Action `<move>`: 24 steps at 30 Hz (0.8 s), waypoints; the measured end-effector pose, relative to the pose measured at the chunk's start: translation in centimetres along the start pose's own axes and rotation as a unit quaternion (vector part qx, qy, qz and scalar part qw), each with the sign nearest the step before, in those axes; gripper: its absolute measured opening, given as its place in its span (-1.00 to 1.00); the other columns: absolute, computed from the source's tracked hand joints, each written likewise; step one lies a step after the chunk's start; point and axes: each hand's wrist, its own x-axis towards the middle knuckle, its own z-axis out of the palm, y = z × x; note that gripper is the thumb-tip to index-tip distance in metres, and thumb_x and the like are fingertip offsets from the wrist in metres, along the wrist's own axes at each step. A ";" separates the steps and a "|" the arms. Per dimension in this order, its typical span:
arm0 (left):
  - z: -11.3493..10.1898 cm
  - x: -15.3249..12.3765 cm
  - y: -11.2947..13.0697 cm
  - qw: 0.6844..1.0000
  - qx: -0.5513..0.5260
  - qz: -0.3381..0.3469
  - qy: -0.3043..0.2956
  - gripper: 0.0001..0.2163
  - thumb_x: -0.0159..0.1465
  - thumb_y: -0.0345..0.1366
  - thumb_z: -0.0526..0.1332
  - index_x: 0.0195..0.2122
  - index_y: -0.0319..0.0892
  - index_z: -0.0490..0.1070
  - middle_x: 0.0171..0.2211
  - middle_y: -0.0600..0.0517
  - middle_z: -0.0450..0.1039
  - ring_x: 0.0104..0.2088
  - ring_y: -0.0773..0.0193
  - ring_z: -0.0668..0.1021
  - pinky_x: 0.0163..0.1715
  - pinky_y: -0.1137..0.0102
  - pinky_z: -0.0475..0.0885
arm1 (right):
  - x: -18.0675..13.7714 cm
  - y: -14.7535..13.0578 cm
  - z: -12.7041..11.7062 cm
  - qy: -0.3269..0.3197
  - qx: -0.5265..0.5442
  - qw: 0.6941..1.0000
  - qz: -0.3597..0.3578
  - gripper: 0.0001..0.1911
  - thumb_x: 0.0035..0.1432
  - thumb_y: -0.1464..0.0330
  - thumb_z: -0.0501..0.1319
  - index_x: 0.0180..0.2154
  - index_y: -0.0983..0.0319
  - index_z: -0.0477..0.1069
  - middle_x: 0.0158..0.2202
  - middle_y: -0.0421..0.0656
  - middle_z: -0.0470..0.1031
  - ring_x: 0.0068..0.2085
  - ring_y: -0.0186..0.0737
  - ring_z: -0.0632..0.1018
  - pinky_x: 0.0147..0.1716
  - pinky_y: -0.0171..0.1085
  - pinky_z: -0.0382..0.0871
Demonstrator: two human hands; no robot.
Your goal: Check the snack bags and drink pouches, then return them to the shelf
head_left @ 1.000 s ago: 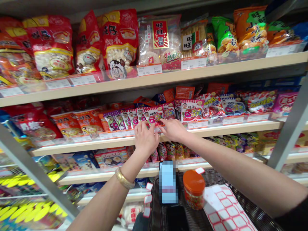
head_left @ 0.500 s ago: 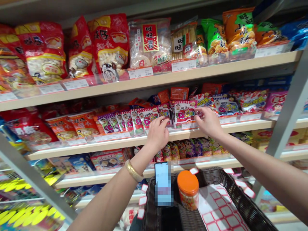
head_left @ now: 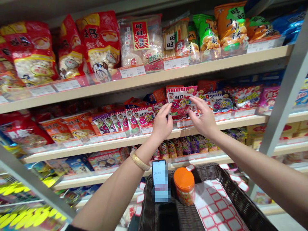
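A pink-red bag of gummy candy (head_left: 180, 100) with a striped top is held up just over the front of the middle shelf. My left hand (head_left: 163, 122) is at its lower left edge, fingers curled against the side. On the other side, my right hand (head_left: 204, 117) grips the right edge, with fingertips over the bag's front and thumb lower down. A gold bangle (head_left: 139, 161) circles my left wrist. To the left of the bag stands a row of similar gummy bags (head_left: 144, 117), the nearest right by my left fingers.
Below my arms is a dark wicker basket (head_left: 249, 200) holding an orange-lidded jar (head_left: 184, 186) and a red-and-white patterned sheet (head_left: 216, 205). A phone (head_left: 159, 181) is propped at its left side. Large snack bags (head_left: 101, 45) line the upper shelf (head_left: 204, 69). A grey post (head_left: 286, 83) stands right.
The gummy bag has risen off the shelf between my hands. My left hand has moved from the neighbouring bags to its left edge. The view has shifted slightly.
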 end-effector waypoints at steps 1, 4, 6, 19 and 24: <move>-0.3 -0.7 0.6 1.000 -0.018 0.017 0.016 -0.52 0.24 -0.50 0.05 0.19 -0.20 0.34 0.21 -0.13 0.36 0.25 0.14 0.37 0.30 0.20 0.22 | -0.3 -0.8 -0.4 0.009 0.020 1.000 -0.006 -0.51 0.16 0.40 0.17 0.15 0.14 0.35 0.18 -0.03 0.39 0.22 0.00 0.37 0.24 0.05 0.22; -1.1 -3.4 2.7 0.994 -0.092 0.010 0.060 -0.53 0.29 -0.40 0.10 0.24 -0.14 0.28 0.25 -0.11 0.29 0.27 0.14 0.33 0.27 0.23 0.26 | -2.5 -3.1 -1.1 0.005 0.133 0.989 0.066 -0.38 0.17 0.32 0.23 0.26 0.07 0.19 0.24 -0.04 0.31 0.14 -0.03 0.45 0.09 -0.02 0.41; -1.1 -5.7 4.0 0.988 -0.125 -0.043 0.082 -0.55 0.29 -0.36 0.14 0.23 -0.12 0.29 0.25 -0.09 0.29 0.28 0.13 0.31 0.29 0.21 0.21 | -4.8 -4.4 -1.3 -0.006 0.235 0.956 0.174 -0.25 0.14 0.25 0.29 0.30 0.06 0.07 0.22 -0.01 0.35 0.06 -0.05 0.52 -0.06 -0.09 0.51; 4.8 -19.3 2.6 0.805 -0.427 -0.408 0.062 -0.60 0.19 -0.20 0.31 0.04 -0.18 0.37 0.03 -0.14 0.53 0.07 0.05 0.54 0.12 0.19 0.40 | -18.0 -4.6 0.0 -0.128 0.415 0.769 0.469 -0.46 -0.05 -0.02 0.38 -0.12 0.18 0.51 -0.14 -0.04 0.65 -0.11 0.05 0.62 -0.07 -0.01 0.50; 5.6 -20.4 1.2 0.792 -0.446 -0.415 0.048 -0.59 0.21 -0.18 0.30 0.06 -0.17 0.35 0.04 -0.12 0.52 0.05 0.08 0.55 0.10 0.21 0.42 | -19.6 -3.8 0.6 -0.138 0.393 0.778 0.470 -0.42 -0.02 -0.02 0.36 -0.04 0.18 0.49 -0.05 -0.02 0.61 -0.02 0.07 0.59 0.04 0.03 0.43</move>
